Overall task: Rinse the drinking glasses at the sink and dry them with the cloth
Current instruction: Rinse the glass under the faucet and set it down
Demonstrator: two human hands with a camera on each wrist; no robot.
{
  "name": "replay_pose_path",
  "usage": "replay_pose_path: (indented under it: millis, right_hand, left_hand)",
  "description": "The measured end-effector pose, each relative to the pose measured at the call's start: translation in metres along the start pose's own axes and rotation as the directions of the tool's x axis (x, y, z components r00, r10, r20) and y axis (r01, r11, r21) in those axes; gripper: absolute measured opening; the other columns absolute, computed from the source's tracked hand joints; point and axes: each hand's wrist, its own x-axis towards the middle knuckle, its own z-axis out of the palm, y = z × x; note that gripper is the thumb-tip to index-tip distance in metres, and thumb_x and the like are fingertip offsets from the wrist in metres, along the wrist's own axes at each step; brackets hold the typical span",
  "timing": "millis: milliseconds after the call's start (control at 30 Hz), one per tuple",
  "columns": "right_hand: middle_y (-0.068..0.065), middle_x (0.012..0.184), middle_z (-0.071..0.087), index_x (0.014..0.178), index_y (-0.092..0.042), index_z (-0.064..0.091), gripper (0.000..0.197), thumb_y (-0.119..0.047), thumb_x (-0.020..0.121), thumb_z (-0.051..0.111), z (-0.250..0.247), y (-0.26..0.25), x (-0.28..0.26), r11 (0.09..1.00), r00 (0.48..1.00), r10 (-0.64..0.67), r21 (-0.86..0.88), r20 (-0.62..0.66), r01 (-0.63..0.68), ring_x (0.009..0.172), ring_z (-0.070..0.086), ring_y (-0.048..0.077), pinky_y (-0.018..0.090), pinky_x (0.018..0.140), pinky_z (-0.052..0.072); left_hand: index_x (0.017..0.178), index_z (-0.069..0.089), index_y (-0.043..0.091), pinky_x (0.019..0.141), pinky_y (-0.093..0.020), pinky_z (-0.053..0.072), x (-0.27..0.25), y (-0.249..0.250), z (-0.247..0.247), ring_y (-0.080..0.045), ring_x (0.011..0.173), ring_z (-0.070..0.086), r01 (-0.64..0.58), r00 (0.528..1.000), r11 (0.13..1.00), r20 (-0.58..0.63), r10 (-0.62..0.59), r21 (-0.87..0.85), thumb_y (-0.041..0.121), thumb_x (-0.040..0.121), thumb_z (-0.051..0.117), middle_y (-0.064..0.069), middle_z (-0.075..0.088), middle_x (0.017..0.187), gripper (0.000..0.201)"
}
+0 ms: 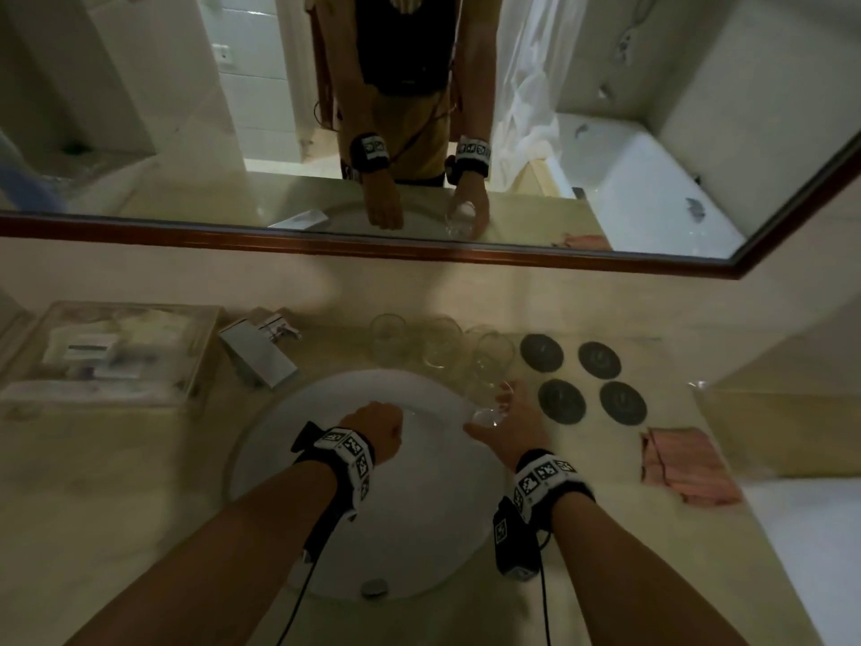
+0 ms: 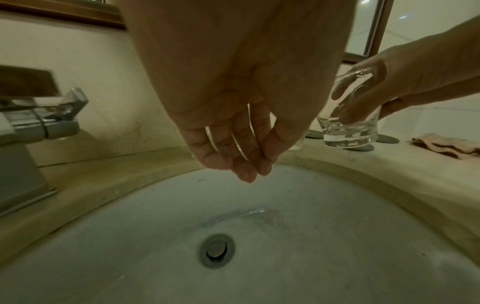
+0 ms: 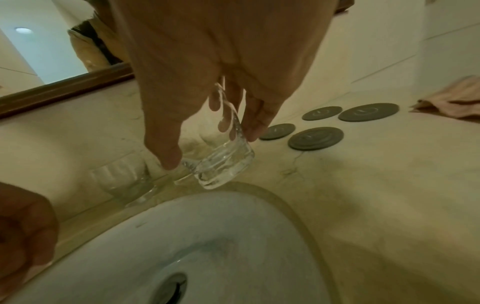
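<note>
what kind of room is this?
Most likely a hotel-style bathroom: a round basin set in a stone vanity top, a wood-framed mirror reflecting a white bathtub, and a tray of wrapped toiletries beside the faucet.

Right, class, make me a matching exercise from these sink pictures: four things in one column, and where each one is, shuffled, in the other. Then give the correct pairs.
Things
1. held glass
2. pink cloth
3. left hand
4. tap

Places
A. over the sink bowl, holding nothing
B. on the counter behind the sink, towards the left
C. in the right hand, at the sink's right rim
D. flat on the counter, right of the four round dark coasters

Pairs: 1-C, 2-D, 3-A, 4-B
</note>
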Motion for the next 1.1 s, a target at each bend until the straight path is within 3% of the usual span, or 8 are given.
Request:
replay_pose_path:
  millis: [100, 233, 500, 733, 867, 1033, 1100]
  right_hand:
    - [0.007, 0.126, 0.055, 0.134, -0.014, 0.041, 0.085, -0.026, 0.065, 0.088, -0.014, 0.014, 0.010, 0.999, 0.999, 0.042, 0.007, -0.035, -0.041, 0.110, 0.055, 0.022, 0.032, 0.093, 0.047]
    - [0.010, 0.133, 0.052, 0.138, -0.012, 0.036, 0.091, -0.030, 0.065, 0.088, -0.021, 0.030, 0.023, 0.998, 0.998, 0.056, 0.014, -0.034, -0.056, 0.119, 0.052, 0.026, 0.036, 0.098, 0.046]
    - [0.010, 0.131, 0.052, 0.129, -0.017, 0.035, 0.086, -0.030, 0.063, 0.088, -0.024, 0.049, 0.049, 0.997, 0.998, 0.059, 0.048, 0.027, -0.060, 0.113, 0.055, 0.028, 0.038, 0.092, 0.049]
    - [0.011, 0.134, 0.048, 0.134, -0.017, 0.033, 0.092, -0.034, 0.062, 0.088, -0.025, 0.053, 0.061, 0.991, 0.995, 0.078, 0.100, 0.057, -0.083, 0.118, 0.052, 0.029, 0.042, 0.096, 0.049]
    - [0.011, 0.133, 0.048, 0.135, -0.014, 0.032, 0.084, -0.027, 0.069, 0.084, -0.028, 0.053, 0.064, 0.989, 0.994, 0.093, 0.109, 0.059, -0.099, 0.117, 0.052, 0.027, 0.030, 0.088, 0.044]
    - [0.010, 0.129, 0.050, 0.132, -0.014, 0.034, 0.080, -0.022, 0.070, 0.083, -0.029, 0.055, 0.063, 0.986, 0.995, 0.092, 0.134, 0.049, -0.097, 0.102, 0.050, 0.020, 0.030, 0.080, 0.043]
    - [0.010, 0.131, 0.048, 0.133, -0.015, 0.034, 0.081, -0.023, 0.069, 0.084, -0.029, 0.056, 0.064, 0.981, 0.994, 0.096, 0.165, 0.053, -0.104, 0.107, 0.051, 0.022, 0.031, 0.083, 0.044]
  left_hand:
    - [0.102, 0.057, 0.012, 0.085, -0.038, 0.051, 0.007, 0.010, 0.000, -0.029, 0.096, 0.059, 0.015, 1.000, 1.000, 0.010, -0.015, 0.019, 0.023, 0.095, 0.045, -0.010, 0.061, 0.105, 0.018]
    - [0.093, 0.053, 0.015, 0.085, -0.038, 0.051, 0.017, 0.021, 0.003, -0.029, 0.095, 0.059, 0.057, 0.998, 0.998, 0.009, -0.057, 0.022, 0.022, 0.094, 0.045, -0.011, 0.061, 0.105, 0.011]
    - [0.103, 0.057, 0.007, 0.088, -0.038, 0.047, 0.030, 0.054, 0.008, -0.030, 0.100, 0.058, 0.116, 0.993, 0.993, 0.028, -0.117, 0.031, 0.020, 0.096, 0.043, -0.013, 0.060, 0.107, 0.020]
    - [0.106, 0.059, 0.012, 0.093, -0.039, 0.049, 0.036, 0.066, 0.005, -0.027, 0.104, 0.058, 0.158, 0.987, 0.986, -0.002, -0.158, 0.044, 0.021, 0.094, 0.046, -0.008, 0.061, 0.113, 0.020]
    - [0.104, 0.060, 0.013, 0.089, -0.036, 0.048, 0.039, 0.069, 0.006, -0.027, 0.102, 0.059, 0.166, 0.986, 0.986, -0.026, -0.165, 0.031, 0.019, 0.093, 0.045, -0.008, 0.062, 0.110, 0.020]
    - [0.095, 0.059, 0.016, 0.088, -0.037, 0.051, 0.042, 0.071, 0.009, -0.025, 0.095, 0.060, 0.163, 0.987, 0.986, -0.017, -0.163, 0.022, 0.019, 0.092, 0.044, -0.007, 0.063, 0.104, 0.015]
    - [0.096, 0.059, 0.017, 0.089, -0.038, 0.051, 0.044, 0.073, 0.010, -0.025, 0.094, 0.060, 0.162, 0.987, 0.986, -0.017, -0.162, 0.027, 0.020, 0.092, 0.044, -0.006, 0.063, 0.103, 0.015]
